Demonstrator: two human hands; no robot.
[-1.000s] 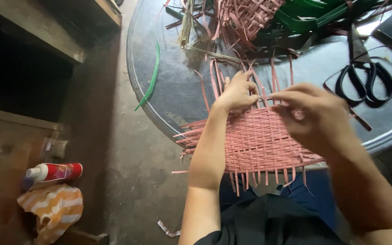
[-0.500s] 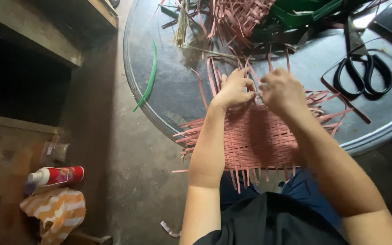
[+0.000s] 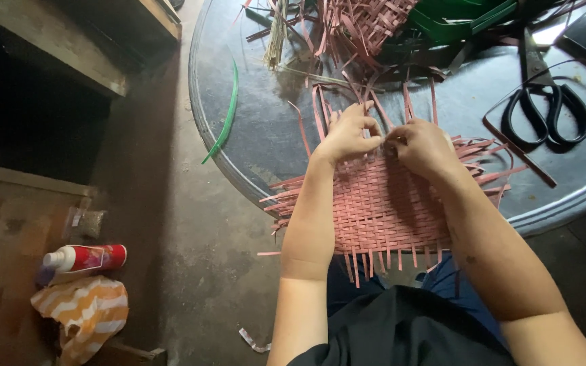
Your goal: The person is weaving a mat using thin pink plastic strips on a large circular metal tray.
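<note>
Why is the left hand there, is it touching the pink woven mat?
Touching. The head view shows the left hand resting on the far edge of the pink woven mat, its fingers pinching a loose pink strip there.

We see two hands, the left hand (image 3: pixel 347 135) and the right hand (image 3: pixel 423 146), on one pink woven mat (image 3: pixel 381 210), one pair of black scissors (image 3: pixel 547 112), one green strip (image 3: pixel 225 115), one red and white bottle (image 3: pixel 84 258), and one striped cloth (image 3: pixel 84 312)
</note>
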